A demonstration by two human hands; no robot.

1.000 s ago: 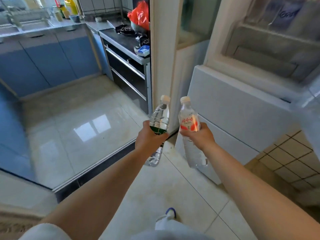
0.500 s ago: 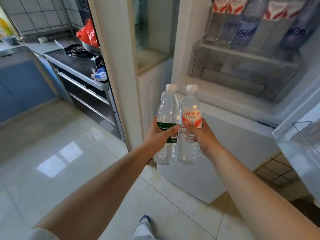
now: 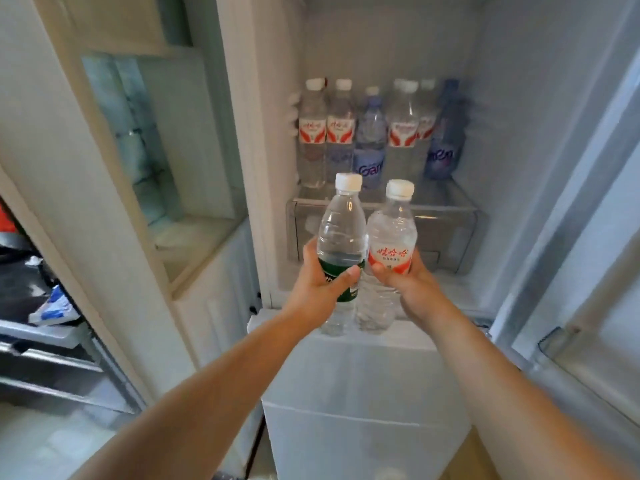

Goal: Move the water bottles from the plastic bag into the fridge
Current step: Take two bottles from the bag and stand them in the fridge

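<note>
My left hand (image 3: 320, 287) grips a clear water bottle with a green label (image 3: 341, 237) around its middle. Beside it, my right hand (image 3: 403, 278) grips a clear water bottle with a red and white label (image 3: 391, 237). Both bottles stand upright and touch each other, held up in front of the open fridge (image 3: 554, 133). On the fridge shelf (image 3: 381, 202) behind them stand several water bottles (image 3: 370, 133) with red or blue labels. The plastic bag is not in view.
A clear drawer (image 3: 446, 237) sits below the shelf. The open fridge door (image 3: 588, 306) with its rack stands at the right. A white door frame (image 3: 86, 202) rises at the left, with a dark kitchen counter (image 3: 27, 306) beyond it.
Both hands have raised the two bottles up toward the fridge shelf. My view has tilted up and turned right, so the fridge interior now fills the frame.
</note>
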